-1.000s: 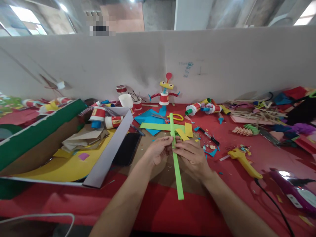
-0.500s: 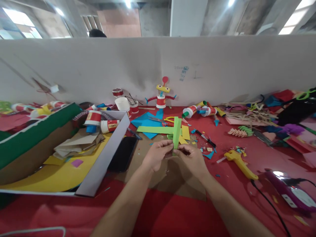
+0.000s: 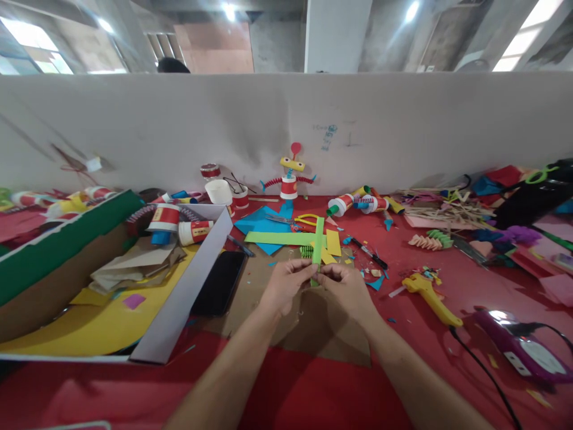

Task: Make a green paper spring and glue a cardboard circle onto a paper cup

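Over a sheet of brown cardboard [image 3: 331,334], my left hand [image 3: 289,286] and my right hand [image 3: 340,289] pinch a narrow light-green paper strip [image 3: 319,239] between their fingertips. The strip points away from me, and its near end shows just below the fingers. Both hands are closed and almost touch. Just beyond them lie another long green paper strip [image 3: 277,239], a green folded paper spring [image 3: 307,251] and yellow paper pieces [image 3: 333,242]. Farther back, blue paper [image 3: 255,222] lies beneath metal-tipped pliers or scissors [image 3: 277,218]; I cannot tell which.
On the left stands an open box [image 3: 179,304] beside a black phone [image 3: 219,283]. A yellow glue gun [image 3: 432,301] with a cord and a purple device [image 3: 523,343] lie to the right. A paper-cup robot [image 3: 289,188] stands by the white partition [image 3: 179,131]. Paper scraps surround a marker [image 3: 369,253].
The green strip looked like two overlapping, splayed layers; now it appears as one narrow, straight band. My fingertips have drawn closer together around it. The view has tilted slightly.
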Motion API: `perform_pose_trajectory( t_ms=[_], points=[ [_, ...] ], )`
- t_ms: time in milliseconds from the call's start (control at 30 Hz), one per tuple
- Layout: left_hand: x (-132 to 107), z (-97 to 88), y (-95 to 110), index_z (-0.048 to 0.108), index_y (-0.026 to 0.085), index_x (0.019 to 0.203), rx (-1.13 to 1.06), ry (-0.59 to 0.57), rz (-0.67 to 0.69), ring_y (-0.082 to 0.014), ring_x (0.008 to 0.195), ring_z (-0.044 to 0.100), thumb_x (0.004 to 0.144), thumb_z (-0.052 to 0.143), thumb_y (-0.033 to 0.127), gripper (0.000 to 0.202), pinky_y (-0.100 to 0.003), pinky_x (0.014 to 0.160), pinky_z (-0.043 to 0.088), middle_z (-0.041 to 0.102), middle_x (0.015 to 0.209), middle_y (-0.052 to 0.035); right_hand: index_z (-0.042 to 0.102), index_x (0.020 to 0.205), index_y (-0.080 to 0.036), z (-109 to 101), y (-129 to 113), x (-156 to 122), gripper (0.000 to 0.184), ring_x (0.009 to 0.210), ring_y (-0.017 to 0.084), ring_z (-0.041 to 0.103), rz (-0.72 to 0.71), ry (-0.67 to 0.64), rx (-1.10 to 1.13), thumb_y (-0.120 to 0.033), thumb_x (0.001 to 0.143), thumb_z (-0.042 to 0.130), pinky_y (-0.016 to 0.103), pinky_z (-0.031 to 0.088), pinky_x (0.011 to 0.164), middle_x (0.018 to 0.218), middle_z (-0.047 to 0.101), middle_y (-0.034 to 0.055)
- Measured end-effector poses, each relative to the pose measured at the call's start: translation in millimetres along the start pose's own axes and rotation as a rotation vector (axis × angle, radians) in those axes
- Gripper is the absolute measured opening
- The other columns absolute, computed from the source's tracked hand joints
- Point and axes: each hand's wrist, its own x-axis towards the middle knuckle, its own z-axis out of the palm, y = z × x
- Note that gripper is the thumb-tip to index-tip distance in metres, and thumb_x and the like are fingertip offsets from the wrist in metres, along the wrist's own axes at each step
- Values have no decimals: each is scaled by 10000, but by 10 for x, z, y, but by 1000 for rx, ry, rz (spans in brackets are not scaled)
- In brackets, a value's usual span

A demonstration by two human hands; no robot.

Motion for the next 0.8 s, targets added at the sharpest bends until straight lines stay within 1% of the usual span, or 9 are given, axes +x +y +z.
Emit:
perform_pose_trajectory(
  t_ms=[133, 200, 267, 333, 433, 533, 633, 700, 800],
  points=[
    [-11, 24, -17, 704, 125, 742, -62, 26, 15, -101, 630, 537, 633, 721, 314, 219, -232, 621, 411, 636, 696, -30, 635, 682, -175, 13, 15, -7, 196, 552, 119, 506, -63, 40, -39, -367, 723, 634, 226, 373, 519, 610, 606, -15],
    [-14, 38, -29, 705, 125, 749, -121, 35, 10, -113, 656, 557, 622, 731, 312, 228, -238, 654, 421, 649, 704, -35, 612, 718, -174, 30, 27, -10, 191, 596, 128, 532, -89, 85, -34, -362, 715, 647, 231, 399, 551, 673, 623, -2],
    [-6, 46, -54, 707, 128, 763, -192, 44, -2, -127, 694, 576, 610, 743, 304, 236, -241, 686, 424, 664, 721, -44, 595, 791, -176, 50, 30, -10, 217, 657, 138, 566, -110, 112, 20, -362, 703, 665, 241, 432, 602, 765, 640, 14],
    [11, 45, -92, 708, 134, 780, -252, 47, -11, -126, 708, 580, 608, 748, 288, 234, -237, 698, 423, 668, 729, -46, 594, 838, -177, 62, 23, -11, 241, 702, 150, 591, -109, 59, 85, -378, 718, 650, 255, 454, 644, 809, 648, 26],
    [41, 31, -132, 701, 138, 769, -309, 47, -29, -96, 635, 551, 613, 746, 273, 212, -231, 674, 421, 652, 705, -31, 615, 782, -169, 62, 16, -13, 236, 670, 156, 599, -66, -48, 98, -404, 759, 598, 264, 464, 631, 737, 644, 23],
    [55, -2, -97, 675, 142, 731, -334, 92, -28, -82, 589, 530, 585, 761, 262, 207, -225, 629, 415, 632, 691, -13, 612, 726, -167, 53, 42, -18, 244, 605, 153, 595, -20, -43, 52, -408, 759, 593, 260, 461, 585, 664, 631, 13],
    [54, -57, 5, 653, 146, 728, -323, 171, 72, -87, 629, 547, 577, 765, 261, 220, -220, 639, 409, 626, 704, -3, 604, 700, -172, 57, 89, -22, 235, 555, 150, 594, 21, -63, -5, -399, 758, 591, 253, 453, 548, 595, 618, 4],
    [52, -98, 72, 645, 137, 714, -283, 233, 150, -87, 645, 551, 565, 771, 253, 227, -219, 653, 405, 623, 698, -1, 606, 687, -175, 67, 112, -27, 226, 536, 144, 586, 29, -86, -47, -388, 761, 584, 246, 444, 531, 585, 621, 4],
    [58, -154, 120, 633, 126, 660, -226, 320, 214, -74, 591, 524, 534, 784, 246, 230, -218, 624, 387, 600, 633, 14, 612, 681, -176, 83, 119, -39, 218, 524, 133, 574, 24, -114, -65, -377, 758, 583, 237, 434, 519, 598, 628, 6]
  ],
)
